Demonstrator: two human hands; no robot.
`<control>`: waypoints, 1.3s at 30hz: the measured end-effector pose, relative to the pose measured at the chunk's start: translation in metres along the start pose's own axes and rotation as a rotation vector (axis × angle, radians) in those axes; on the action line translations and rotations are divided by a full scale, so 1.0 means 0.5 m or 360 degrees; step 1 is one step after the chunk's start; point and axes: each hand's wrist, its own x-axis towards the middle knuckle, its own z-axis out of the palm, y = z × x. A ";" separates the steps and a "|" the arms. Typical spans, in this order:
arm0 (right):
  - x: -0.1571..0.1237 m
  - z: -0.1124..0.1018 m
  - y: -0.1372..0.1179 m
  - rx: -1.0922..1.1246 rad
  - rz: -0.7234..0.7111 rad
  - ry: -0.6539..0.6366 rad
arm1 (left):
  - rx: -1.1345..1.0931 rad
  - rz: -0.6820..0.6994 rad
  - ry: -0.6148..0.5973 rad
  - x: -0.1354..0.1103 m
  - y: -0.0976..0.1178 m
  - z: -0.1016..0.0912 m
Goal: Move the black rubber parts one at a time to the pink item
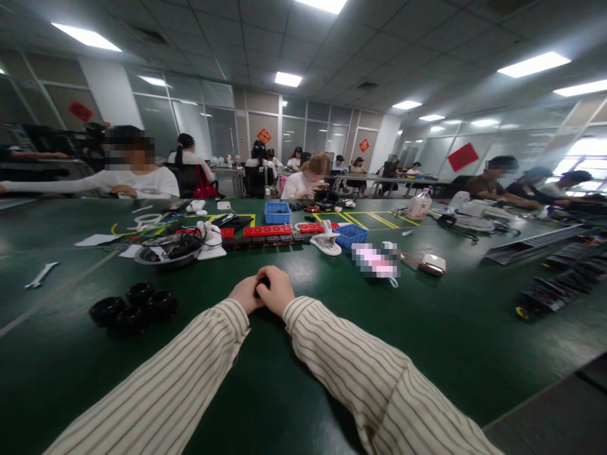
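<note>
Around the two hands the green table (360, 341) is mostly bare: a broad open stretch lies to the right of the right hand (279, 289), and a narrower one between the left hand (245, 294) and four black round parts (133, 320) off to its left. The table's edge runs slantwise well to the right and nearer the person than the hands, while a pale seam crosses the top far to the left. The hands are drawn together, fingers curled about a small dark piece (262, 285), which is mostly hidden between them; its kind cannot be told.

Beyond the hands, a row of red and black blocks (268, 231) bars the way forward. Ahead of the left hand stand a metal bowl (165, 258) of black cables and a white stand (212, 243); ahead of the right hand, another white stand (326, 242) and a blue bin (351, 236). Further right lie a blurred pink item (374, 260) and a shiny gold case (432, 265). A wrench (42, 275) lies far left, a metal channel (531, 245) far right.

Yellow tape (379, 219) marks the table's far part. Past it, people sit at tables under bright ceiling panels (288, 79).
</note>
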 end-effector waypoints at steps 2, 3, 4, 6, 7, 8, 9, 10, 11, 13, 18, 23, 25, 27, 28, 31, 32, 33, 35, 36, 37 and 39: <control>-0.001 -0.003 -0.003 -0.0003 0.0017 0.0012 | -0.0007 -0.0001 -0.0006 0.001 -0.002 0.002; -0.001 -0.004 -0.005 -0.0010 0.0030 0.0029 | -0.0013 -0.0004 0.0001 0.001 -0.004 0.004; -0.002 -0.005 -0.006 -0.0017 0.0040 0.0047 | -0.0020 -0.0010 0.0012 0.001 -0.005 0.005; -0.002 -0.006 -0.007 -0.0032 0.0047 0.0064 | -0.0029 -0.0025 0.0035 0.002 -0.008 0.009; -0.002 -0.005 -0.007 -0.0045 0.0051 0.0064 | -0.0027 -0.0031 0.0044 0.002 -0.009 0.011; -0.002 -0.004 -0.007 -0.0061 0.0062 0.0064 | -0.0022 -0.0032 0.0048 0.003 -0.010 0.012; -0.002 -0.003 -0.006 -0.0077 0.0078 0.0065 | -0.0013 -0.0031 0.0050 0.003 -0.011 0.014; -0.002 -0.002 -0.006 -0.0092 0.0095 0.0069 | -0.0005 -0.0028 0.0050 0.004 -0.011 0.014; -0.002 -0.001 -0.005 -0.0105 0.0109 0.0078 | 0.0003 -0.0024 0.0052 0.005 -0.012 0.015; -0.001 0.000 -0.004 -0.0117 0.0115 0.0095 | 0.0009 -0.0014 0.0052 0.006 -0.012 0.015; 0.001 -0.001 -0.003 -0.0091 0.0046 0.0068 | -0.0001 -0.0021 0.0027 0.007 -0.016 0.012; 0.001 -0.001 0.000 -0.0021 -0.0026 -0.0019 | -0.0022 -0.0041 -0.0039 0.005 -0.019 0.007; 0.001 -0.001 0.002 -0.0013 -0.0010 -0.0021 | -0.0024 -0.0044 -0.0045 0.004 -0.017 0.005; 0.001 0.000 0.003 -0.0023 0.0026 -0.0030 | -0.0017 -0.0049 -0.0037 0.003 -0.014 0.004; 0.001 0.001 0.004 -0.0031 0.0046 -0.0042 | -0.0012 -0.0053 -0.0033 0.003 -0.012 0.004; 0.001 0.004 0.007 -0.0057 0.0084 -0.0068 | 0.0004 -0.0064 -0.0021 0.003 -0.008 0.004; 0.001 0.005 0.007 -0.0060 0.0085 -0.0067 | 0.0006 -0.0062 -0.0019 0.003 -0.007 0.004; 0.001 0.006 0.007 -0.0064 0.0082 -0.0059 | 0.0008 -0.0059 -0.0018 0.003 -0.006 0.004; 0.000 0.008 0.006 -0.0078 0.0081 -0.0033 | 0.0012 -0.0052 -0.0013 0.002 -0.004 0.004; -0.001 0.008 0.005 -0.0089 0.0085 -0.0016 | 0.0013 -0.0048 -0.0009 0.002 -0.003 0.004; -0.001 0.008 0.004 -0.0101 0.0091 0.0003 | 0.0015 -0.0045 -0.0003 0.002 -0.002 0.003; -0.001 0.008 0.003 -0.0120 0.0106 0.0034 | 0.0017 -0.0043 0.0012 0.001 -0.001 0.003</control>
